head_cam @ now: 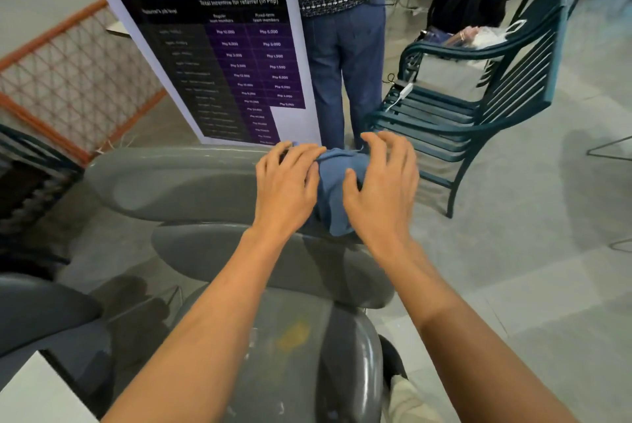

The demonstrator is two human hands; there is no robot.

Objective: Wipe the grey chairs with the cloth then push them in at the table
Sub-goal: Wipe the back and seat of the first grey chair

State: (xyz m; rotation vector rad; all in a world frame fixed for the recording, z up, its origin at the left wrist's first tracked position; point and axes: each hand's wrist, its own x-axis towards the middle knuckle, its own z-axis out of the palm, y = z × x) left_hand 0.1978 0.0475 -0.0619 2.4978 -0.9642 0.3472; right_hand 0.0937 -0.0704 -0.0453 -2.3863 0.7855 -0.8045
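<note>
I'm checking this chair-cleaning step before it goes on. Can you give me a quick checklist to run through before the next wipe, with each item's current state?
1. Blue cloth is on the far grey plastic chair: ok, bunched on its top edge.
2. Left hand touches the cloth: ok, fingers on its left side.
3. Right hand grips the cloth: not ok, fingers spread, only the thumb touching.
4. Near grey chair's seat is clean: not ok, yellowish smudge visible.
5. Chairs pushed in at the table: cannot tell.
6. Room beyond the chair: not ok, standing person close by.
</note>
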